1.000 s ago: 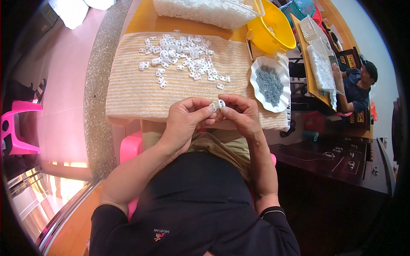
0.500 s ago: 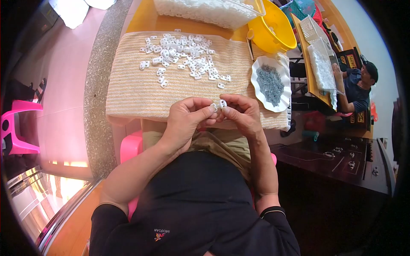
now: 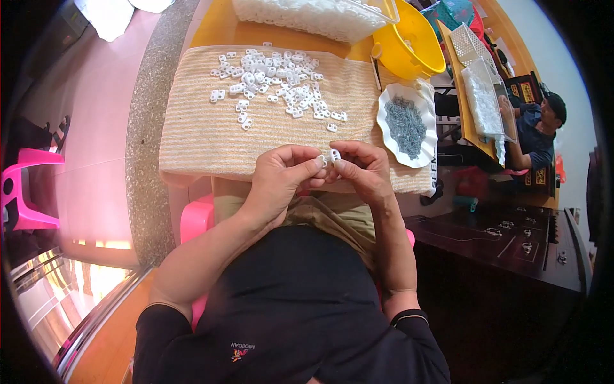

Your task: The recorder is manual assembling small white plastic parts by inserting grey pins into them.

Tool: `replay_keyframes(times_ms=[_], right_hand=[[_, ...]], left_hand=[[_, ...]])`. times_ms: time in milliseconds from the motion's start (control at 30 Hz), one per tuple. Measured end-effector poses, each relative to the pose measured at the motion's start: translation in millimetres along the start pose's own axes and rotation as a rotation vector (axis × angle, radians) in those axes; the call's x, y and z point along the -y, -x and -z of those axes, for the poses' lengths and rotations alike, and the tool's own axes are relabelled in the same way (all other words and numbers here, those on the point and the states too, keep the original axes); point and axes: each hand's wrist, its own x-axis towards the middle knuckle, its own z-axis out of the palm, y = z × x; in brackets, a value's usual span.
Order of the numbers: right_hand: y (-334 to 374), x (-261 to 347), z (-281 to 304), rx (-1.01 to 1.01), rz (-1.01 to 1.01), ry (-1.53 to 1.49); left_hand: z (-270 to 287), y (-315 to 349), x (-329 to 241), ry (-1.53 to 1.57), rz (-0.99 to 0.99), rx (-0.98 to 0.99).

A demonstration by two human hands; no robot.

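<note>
Just above my lap, close to the table's near edge, my two hands meet. Between the thumb and finger of my left hand (image 3: 288,174) is a small white plastic piece (image 3: 322,160), partly covered by the fingertips. My right hand (image 3: 364,171) pinches a white two-hole plastic piece (image 3: 334,155) right beside it. Whether the two pieces touch is too small to tell. Beyond the hands, a loose pile of white two-hole plastic pieces (image 3: 256,78) lies on a striped beige towel (image 3: 198,137).
A white wavy-rimmed dish (image 3: 384,121) of small grey parts stands at right, with a spoon (image 3: 376,67) nearby. At the back are a clear bin (image 3: 300,19) of white pieces and a yellow basin (image 3: 422,54). Another person (image 3: 537,128) sits at a table further right.
Both hands keep nearly the same place and grip on the white pieces. The whole view has shifted very slightly.
</note>
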Motion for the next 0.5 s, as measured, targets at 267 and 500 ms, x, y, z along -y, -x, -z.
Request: replay_keyframes(times_ms=[267,500], right_hand=[[-0.3,-1.4,0.8,0.005,-0.002,0.038],[0.9,0.7,-4.6,0.010,-0.033,0.020]], left_hand=[[-1.3,0.2,-0.6,-0.012,0.001,-0.005],[-0.3,-0.7,1.6,-0.028,0.012,0.001]])
